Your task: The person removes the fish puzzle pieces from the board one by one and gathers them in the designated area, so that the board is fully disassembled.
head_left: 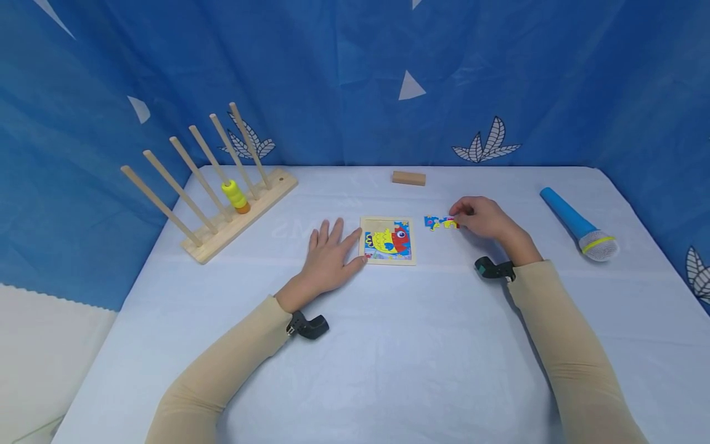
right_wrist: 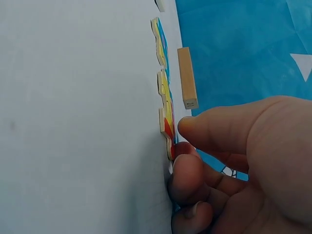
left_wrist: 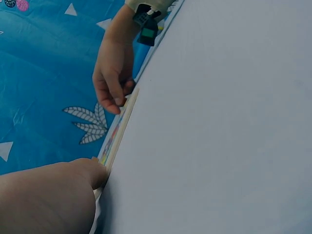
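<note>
A square wooden puzzle tray [head_left: 387, 262] with a red and yellow fish picture lies mid-table, its upper left part showing bare wood. My left hand [head_left: 327, 259] rests on the table with fingers spread, index fingertip and thumb at the tray's left edge. Right of the tray, a blue and yellow puzzle piece [head_left: 431, 222] lies flat. Beside it is another puzzle piece [right_wrist: 166, 105], yellow with a red end. My right hand [head_left: 482, 219] pinches this piece's red end, thumb and fingertips around it and the other fingers curled. The palm side is hidden in the head view.
A wooden peg rack [head_left: 222, 243] with yellow and orange beads on one peg stands at the back left. Behind the tray lies a small wooden block [head_left: 408, 178]. A blue toy microphone [head_left: 574, 216] lies at the right, and a blue curtain [head_left: 355, 80] hangs behind the table.
</note>
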Demonstrator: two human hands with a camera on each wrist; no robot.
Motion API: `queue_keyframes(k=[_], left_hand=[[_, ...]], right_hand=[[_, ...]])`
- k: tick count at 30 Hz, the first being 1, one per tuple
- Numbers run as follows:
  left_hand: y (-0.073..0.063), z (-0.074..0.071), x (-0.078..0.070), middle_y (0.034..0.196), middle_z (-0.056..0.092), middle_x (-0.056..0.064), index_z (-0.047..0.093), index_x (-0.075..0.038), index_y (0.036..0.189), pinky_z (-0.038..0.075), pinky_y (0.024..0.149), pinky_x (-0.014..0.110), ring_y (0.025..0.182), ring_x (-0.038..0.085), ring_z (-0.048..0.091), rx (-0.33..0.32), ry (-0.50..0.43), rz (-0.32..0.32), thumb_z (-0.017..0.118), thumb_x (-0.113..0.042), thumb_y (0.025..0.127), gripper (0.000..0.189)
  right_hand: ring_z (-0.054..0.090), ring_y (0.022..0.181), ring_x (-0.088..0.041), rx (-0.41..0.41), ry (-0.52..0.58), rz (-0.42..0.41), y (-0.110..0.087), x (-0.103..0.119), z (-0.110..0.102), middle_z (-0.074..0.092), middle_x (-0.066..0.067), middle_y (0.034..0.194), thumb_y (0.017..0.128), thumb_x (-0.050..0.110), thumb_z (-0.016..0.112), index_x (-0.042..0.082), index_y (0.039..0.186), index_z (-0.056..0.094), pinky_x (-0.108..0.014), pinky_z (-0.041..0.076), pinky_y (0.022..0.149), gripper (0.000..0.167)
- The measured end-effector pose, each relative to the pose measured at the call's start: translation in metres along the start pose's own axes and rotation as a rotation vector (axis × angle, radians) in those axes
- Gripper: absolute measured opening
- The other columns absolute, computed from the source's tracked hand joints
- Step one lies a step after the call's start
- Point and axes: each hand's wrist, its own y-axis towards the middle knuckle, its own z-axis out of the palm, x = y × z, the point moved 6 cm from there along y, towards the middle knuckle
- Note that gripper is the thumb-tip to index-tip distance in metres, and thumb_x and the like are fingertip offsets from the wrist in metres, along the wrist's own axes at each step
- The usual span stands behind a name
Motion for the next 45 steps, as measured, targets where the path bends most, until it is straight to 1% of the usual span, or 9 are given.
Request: queue_keyframes(k=[4,8,16,24,27,32,35,40,45], left_hand=[[0.001,0.001,0.001,0.171,0.015,0.022,0.039,-0.02,0.159,0.004,0.124,0.067,0.158,0.048,0.002,0.003,0.0,0.0,0.054,-0.049,0.099,0.068],[0.001,0.003,0.001,0.171,0.014,0.022,0.038,-0.02,0.159,0.004,0.124,0.067,0.158,0.048,0.001,0.007,0.002,-0.002,0.053,-0.049,0.099,0.068],[0.001,0.003,0.0,0.171,0.013,0.022,0.038,-0.021,0.159,0.003,0.125,0.067,0.158,0.047,0.0,0.017,0.0,-0.004,0.053,-0.049,0.099,0.068],[0.0,0.003,0.0,0.171,0.013,0.022,0.038,-0.02,0.159,0.003,0.125,0.067,0.158,0.048,0.001,0.015,0.002,-0.006,0.053,-0.049,0.099,0.068],[0.0,0.002,0.001,0.171,0.014,0.022,0.038,-0.02,0.159,0.004,0.125,0.067,0.158,0.048,0.001,0.012,0.003,-0.004,0.053,-0.049,0.1,0.068],[0.0,0.001,0.001,0.171,0.014,0.021,0.038,-0.021,0.159,0.004,0.125,0.066,0.159,0.047,0.001,0.006,0.007,-0.011,0.053,-0.049,0.1,0.067],[0.0,0.001,0.002,0.171,0.014,0.021,0.037,-0.022,0.159,0.004,0.125,0.066,0.159,0.047,0.001,0.007,0.007,-0.014,0.053,-0.049,0.1,0.067],[0.0,0.002,0.003,0.171,0.014,0.021,0.038,-0.021,0.159,0.004,0.125,0.067,0.158,0.047,0.001,0.005,0.002,-0.011,0.053,-0.049,0.1,0.067],[0.001,0.003,0.001,0.171,0.014,0.021,0.038,-0.021,0.159,0.004,0.125,0.066,0.158,0.047,0.001,0.011,0.004,-0.014,0.053,-0.049,0.1,0.067]], right_hand=[[0.048,0.107,-0.036,-0.009,0.0,0.003,0.0,-0.001,0.0,0.058,-0.021,0.113,0.103,0.016,0.054,0.0,0.122,0.064,-0.047,0.044,0.093,0.027],[0.049,0.104,-0.034,-0.017,0.006,0.008,0.001,-0.002,0.0,0.059,-0.02,0.11,0.103,0.016,0.054,0.001,0.122,0.064,-0.044,0.044,0.088,0.027],[0.057,0.083,-0.026,-0.019,0.031,0.019,0.0,-0.007,-0.002,0.062,-0.019,0.105,0.103,0.017,0.056,0.001,0.121,0.064,-0.03,0.048,0.071,0.025],[0.056,0.079,-0.024,-0.021,0.039,0.029,0.001,-0.006,-0.003,0.062,-0.018,0.102,0.103,0.018,0.057,0.002,0.121,0.064,-0.03,0.047,0.069,0.025],[0.057,0.08,-0.026,-0.052,0.028,0.019,-0.001,-0.003,-0.007,0.063,-0.019,0.102,0.102,0.019,0.057,0.002,0.12,0.064,-0.031,0.047,0.069,0.025],[0.058,0.083,-0.028,-0.105,0.014,-0.033,-0.005,0.018,-0.014,0.063,-0.02,0.105,0.1,0.021,0.06,0.003,0.123,0.064,-0.031,0.046,0.069,0.03],[0.059,0.084,-0.029,-0.079,-0.003,-0.091,-0.005,0.04,-0.011,0.065,-0.02,0.107,0.099,0.021,0.063,0.002,0.125,0.064,-0.03,0.048,0.067,0.033],[0.058,0.09,-0.029,-0.025,-0.042,-0.2,0.001,0.078,0.003,0.067,-0.019,0.107,0.097,0.021,0.068,0.001,0.125,0.067,-0.03,0.049,0.068,0.035],[0.059,0.094,-0.029,0.036,-0.049,-0.221,0.011,0.096,0.022,0.068,-0.017,0.108,0.094,0.021,0.072,0.003,0.124,0.067,-0.033,0.054,0.074,0.036]])
